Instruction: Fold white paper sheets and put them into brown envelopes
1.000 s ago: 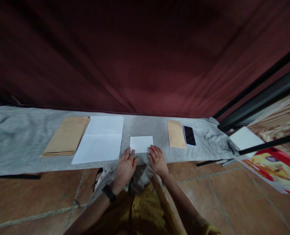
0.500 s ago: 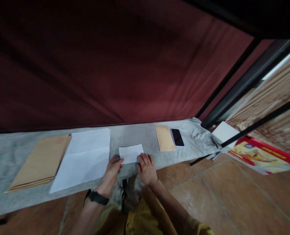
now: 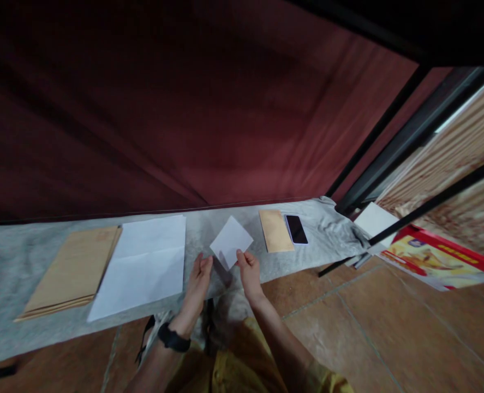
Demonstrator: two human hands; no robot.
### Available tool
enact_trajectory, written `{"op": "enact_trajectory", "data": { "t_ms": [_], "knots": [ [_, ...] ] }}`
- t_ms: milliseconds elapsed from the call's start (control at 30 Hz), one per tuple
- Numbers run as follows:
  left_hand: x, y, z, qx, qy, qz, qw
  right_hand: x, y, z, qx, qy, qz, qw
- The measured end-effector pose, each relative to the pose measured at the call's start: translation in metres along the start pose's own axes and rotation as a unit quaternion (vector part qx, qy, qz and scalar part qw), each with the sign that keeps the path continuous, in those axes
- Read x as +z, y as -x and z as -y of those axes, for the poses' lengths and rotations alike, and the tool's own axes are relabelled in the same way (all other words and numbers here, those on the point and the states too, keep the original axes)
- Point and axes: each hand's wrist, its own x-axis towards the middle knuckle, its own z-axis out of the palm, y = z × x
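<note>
as only the right hand (image 3: 249, 273) pinches one corner of the paper (image 3: 231, 239), the left hand (image 3: 198, 275) open just beside it, the paper could twist free.

1. Your small paper (image 3: 231, 240) is plain white, like the large sheets (image 3: 143, 265).
2. Your envelope stack (image 3: 72, 270) and the single envelope (image 3: 275, 230) are tan-brown.
3. Your phone (image 3: 296, 229) is black, and the bench cloth (image 3: 21, 256) is mottled grey.
4. The curtain (image 3: 184, 109) before you is dark maroon.
</note>
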Motion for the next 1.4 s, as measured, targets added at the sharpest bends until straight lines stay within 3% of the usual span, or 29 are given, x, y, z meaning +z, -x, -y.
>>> {"op": "enact_trajectory", "data": {
  "t_ms": [67,133,200,300,533,600,700,800,933,1000,1067,1200,1300,1400],
  "knots": [
    [-0.001,-0.001,0.011,-0.073,0.024,0.022,0.997,0.002,0.004,0.0,0.055,-0.109,0.014,0.992],
    [0.0,0.0,0.019,-0.092,0.063,0.062,0.992,0.004,0.011,-0.003,0.088,-0.164,0.026,0.982],
    [0.001,0.001,0.023,-0.066,0.084,0.079,0.991,0.006,0.016,-0.008,0.109,-0.175,0.024,0.978],
    [0.0,-0.002,0.024,-0.021,0.061,0.061,0.996,0.004,0.017,-0.02,0.126,-0.168,0.013,0.978],
    [-0.012,-0.032,0.032,0.045,-0.064,0.039,0.996,-0.025,-0.008,-0.053,0.152,-0.156,-0.076,0.973],
    [-0.015,-0.04,0.037,0.065,-0.114,0.033,0.991,-0.033,-0.013,-0.057,0.113,-0.102,-0.092,0.984],
    [-0.017,-0.047,0.041,0.084,-0.196,0.035,0.976,-0.039,-0.013,-0.056,-0.012,0.052,-0.099,0.994],
    [-0.017,-0.047,0.04,0.114,-0.26,0.034,0.958,-0.037,-0.007,-0.051,-0.122,0.173,-0.01,0.977],
    [-0.015,-0.038,0.031,0.135,-0.392,0.014,0.91,-0.026,0.004,-0.049,-0.215,0.317,0.161,0.909],
    [-0.014,-0.03,0.027,0.139,-0.456,-0.006,0.879,-0.022,0.007,-0.051,-0.244,0.389,0.198,0.866],
    [-0.014,-0.023,0.026,0.163,-0.501,-0.022,0.85,-0.02,0.008,-0.054,-0.257,0.431,0.208,0.84],
    [-0.013,-0.013,0.029,0.276,-0.562,-0.027,0.779,-0.02,0.006,-0.059,-0.263,0.441,0.208,0.833],
    [-0.007,-0.007,0.037,0.365,-0.571,0.057,0.733,-0.022,0.005,-0.062,-0.264,0.438,0.213,0.833],
    [0.0,-0.002,0.047,0.397,-0.574,0.112,0.708,-0.023,0.004,-0.063,-0.255,0.433,0.218,0.837]
  ]
}}
